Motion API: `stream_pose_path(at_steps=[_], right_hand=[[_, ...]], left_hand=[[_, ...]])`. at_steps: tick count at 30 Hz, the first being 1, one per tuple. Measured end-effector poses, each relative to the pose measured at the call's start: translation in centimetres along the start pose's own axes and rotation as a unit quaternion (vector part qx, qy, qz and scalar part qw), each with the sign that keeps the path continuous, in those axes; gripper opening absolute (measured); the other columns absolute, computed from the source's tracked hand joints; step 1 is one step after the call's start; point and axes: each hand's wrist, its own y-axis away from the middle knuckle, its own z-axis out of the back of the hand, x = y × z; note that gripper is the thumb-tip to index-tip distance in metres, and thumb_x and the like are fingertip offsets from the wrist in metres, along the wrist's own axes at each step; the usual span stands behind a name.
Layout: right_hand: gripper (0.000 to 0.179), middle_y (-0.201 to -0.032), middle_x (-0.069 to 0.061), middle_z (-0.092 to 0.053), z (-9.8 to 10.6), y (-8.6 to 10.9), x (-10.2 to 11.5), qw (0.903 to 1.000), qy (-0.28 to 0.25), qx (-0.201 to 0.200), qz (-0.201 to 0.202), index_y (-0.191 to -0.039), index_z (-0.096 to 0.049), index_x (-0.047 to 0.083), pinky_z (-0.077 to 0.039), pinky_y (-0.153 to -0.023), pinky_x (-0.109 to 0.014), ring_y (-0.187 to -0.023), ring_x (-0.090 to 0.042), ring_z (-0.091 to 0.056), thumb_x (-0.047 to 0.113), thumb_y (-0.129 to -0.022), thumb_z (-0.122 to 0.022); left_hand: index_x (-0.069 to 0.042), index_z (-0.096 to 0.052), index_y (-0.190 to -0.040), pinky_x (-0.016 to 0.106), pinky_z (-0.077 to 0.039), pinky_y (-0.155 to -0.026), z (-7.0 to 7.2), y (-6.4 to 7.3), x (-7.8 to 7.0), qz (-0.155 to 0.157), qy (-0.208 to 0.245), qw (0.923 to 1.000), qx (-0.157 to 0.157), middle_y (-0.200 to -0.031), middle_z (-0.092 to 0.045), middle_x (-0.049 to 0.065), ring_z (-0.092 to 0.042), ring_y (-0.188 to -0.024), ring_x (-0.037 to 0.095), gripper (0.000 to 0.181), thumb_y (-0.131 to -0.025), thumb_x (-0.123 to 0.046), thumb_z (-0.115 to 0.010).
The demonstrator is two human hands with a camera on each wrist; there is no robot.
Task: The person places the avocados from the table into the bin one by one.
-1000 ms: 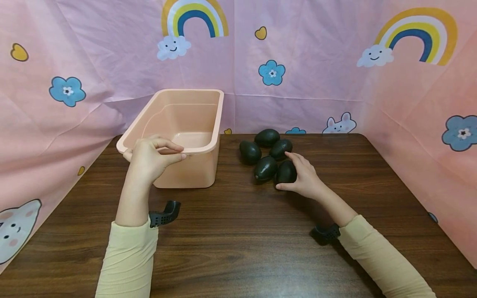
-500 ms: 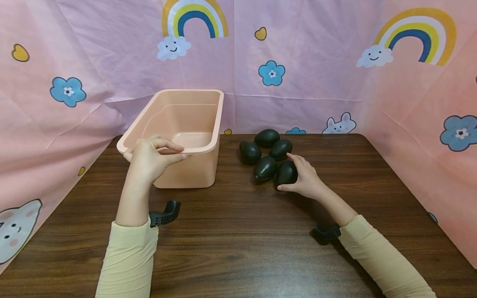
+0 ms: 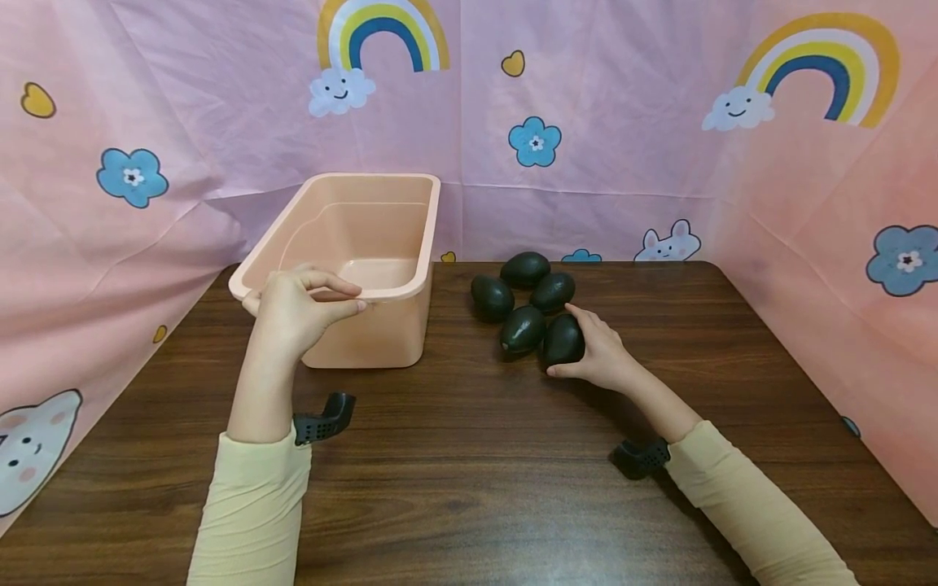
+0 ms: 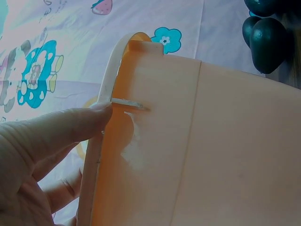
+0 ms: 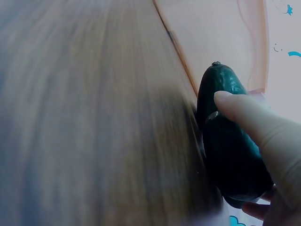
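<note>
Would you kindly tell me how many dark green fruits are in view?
5: the back fruit, left fruit, middle-right fruit, front-left fruit, and front-right fruit, held by the right hand. The tub could hide more.

Looks like a small makeshift filming booth, whether in a home or a studio impossible to tell. Closed in at the left, back and right by creased pink and lilac fabric [image 3: 623, 155], printed with rainbows [image 3: 815, 50], smiling clouds [image 3: 342, 90], blue flowers [image 3: 535, 142], yellow hearts [image 3: 513, 63] and white rabbit-like faces [image 3: 668, 246]. Furnished with a dark wood-grain table [image 3: 469, 472] set close against the back fabric. Rigged for recording, judging by black wrist mounts [image 3: 322, 421] beside pale yellow sleeve cuffs [image 3: 260, 460].
</note>
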Motion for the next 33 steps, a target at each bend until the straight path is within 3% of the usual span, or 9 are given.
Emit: stream_pose_path(at_steps=[13, 33], right_hand=[[0.105, -0.141, -0.025, -0.036, -0.28, -0.27, -0.19, 0.9999, 0.001, -0.014, -0.005, -0.150, -0.019, 0.001, -0.022, -0.099, -0.063, -0.123, -0.044, -0.037, 0.038, -0.073, -0.082], [0.098, -0.135, -0.025, -0.044, -0.41, -0.47, -0.04, 0.9993, 0.010, -0.031, -0.018, -0.143, -0.030, -0.005, -0.024, -0.099, -0.060, -0.120, -0.044, -0.041, 0.039, -0.071, -0.082]], left_hand=[[-0.007, -0.077, -0.088, 0.058, 0.003, -0.094, 0.11, -0.04, -0.03, 0.000, -0.002, 1.0000, 0.005, -0.098, -0.070, 0.008, -0.047, -0.111, 0.023, 0.022, -0.072, -0.020, -0.085], [-0.006, -0.077, -0.088, 0.058, 0.003, -0.095, 0.03, 0.10, -0.05, -0.002, 0.002, 1.0000, 0.000, -0.100, -0.068, 0.008, -0.048, -0.110, 0.025, 0.021, -0.072, -0.018, -0.085]])
